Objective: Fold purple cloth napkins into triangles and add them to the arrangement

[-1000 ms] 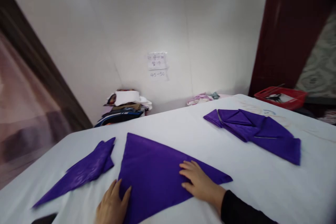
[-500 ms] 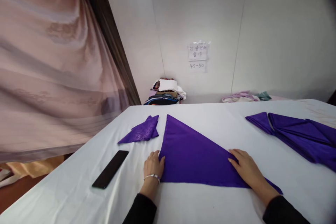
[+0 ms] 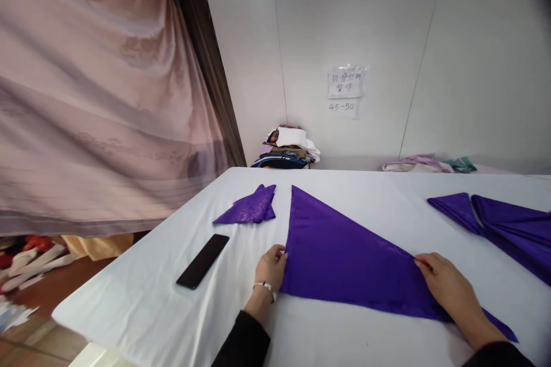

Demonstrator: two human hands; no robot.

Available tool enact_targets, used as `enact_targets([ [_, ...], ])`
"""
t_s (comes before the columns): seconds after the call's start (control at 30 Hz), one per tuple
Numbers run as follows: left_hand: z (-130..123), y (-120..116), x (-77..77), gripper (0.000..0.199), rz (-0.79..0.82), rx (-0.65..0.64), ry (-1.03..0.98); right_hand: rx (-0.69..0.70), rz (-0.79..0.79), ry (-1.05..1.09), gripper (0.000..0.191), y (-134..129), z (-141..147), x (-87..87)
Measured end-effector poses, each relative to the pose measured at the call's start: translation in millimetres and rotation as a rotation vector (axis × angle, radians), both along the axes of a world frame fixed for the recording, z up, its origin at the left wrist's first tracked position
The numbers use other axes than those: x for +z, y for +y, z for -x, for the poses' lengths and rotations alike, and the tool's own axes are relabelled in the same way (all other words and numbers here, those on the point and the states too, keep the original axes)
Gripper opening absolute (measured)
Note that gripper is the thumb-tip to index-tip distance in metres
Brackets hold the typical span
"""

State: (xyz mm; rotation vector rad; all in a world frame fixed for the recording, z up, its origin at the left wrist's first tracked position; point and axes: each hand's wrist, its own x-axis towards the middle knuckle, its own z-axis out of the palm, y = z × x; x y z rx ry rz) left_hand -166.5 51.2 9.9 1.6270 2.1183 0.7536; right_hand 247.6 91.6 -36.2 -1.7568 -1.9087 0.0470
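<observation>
So I've got 2 bare hands in view, the left hand (image 3: 271, 266) pinching the left edge of the purple cloth triangle (image 3: 344, 258) and the right hand (image 3: 447, 284) pinching its long slanted edge, right of center. That cloth lies from the middle to the lower right of my frame, with a black phone (image 3: 203, 261) lower left and a folded purple cloth (image 3: 249, 206) just above it.

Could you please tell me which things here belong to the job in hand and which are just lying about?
Job: purple triangle, left hand, right hand; probably left folded cloth, right folded cloth.
Lying about: black slab, clothes pile, lilac cloth.
</observation>
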Motion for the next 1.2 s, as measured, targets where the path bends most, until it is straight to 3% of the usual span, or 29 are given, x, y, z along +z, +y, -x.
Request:
enact_targets([
  [0.1, -5.3, -1.5, -4.2, 0.018, -0.035, -0.035, -0.062, 0.0, -0.143, -0.042, 0.036, -0.6, 0.7, 6.3],
  [0.2, -8.0, -1.6, -6.4, 0.02, -0.062, -0.037, -0.102, 0.11, -0.213, 0.02, 0.037, -11.0, 26.5, 14.6],
  [0.3, -7.7, -0.7, -6.2, 0.021, -0.085, -0.032, -0.136, 0.293, -0.042, 0.101, 0.038, -32.4, 71.8, 21.8],
  [0.43, -6.9, 0.3, -6.5, 0.021, -0.114, -0.036, -0.177, 0.668, 0.206, 0.05, 0.043, -60.0, 134.1, 33.8],
  [0.53, -6.9, 1.3, -10.0, 0.02, -0.128, -0.039, -0.211, 0.79, 0.276, 0.039, 0.048, -66.4, 172.4, 44.9],
  [0.77, -5.9, 3.6, -20.0, 0.022, -0.147, -0.015, -0.278, 0.766, 0.345, 0.032, 0.058, -60.2, 231.9, 48.1],
  [1.03, -5.2, 5.6, -23.3, 0.022, -0.163, -0.007, -0.311, 0.747, 0.282, 0.165, 0.035, -51.8, 234.6, 32.9],
  [1.2, -4.9, 6.6, -25.0, 0.02, -0.185, 0.004, -0.322, 0.682, 0.264, 0.303, 0.033, -47.9, 234.1, 28.4],
])
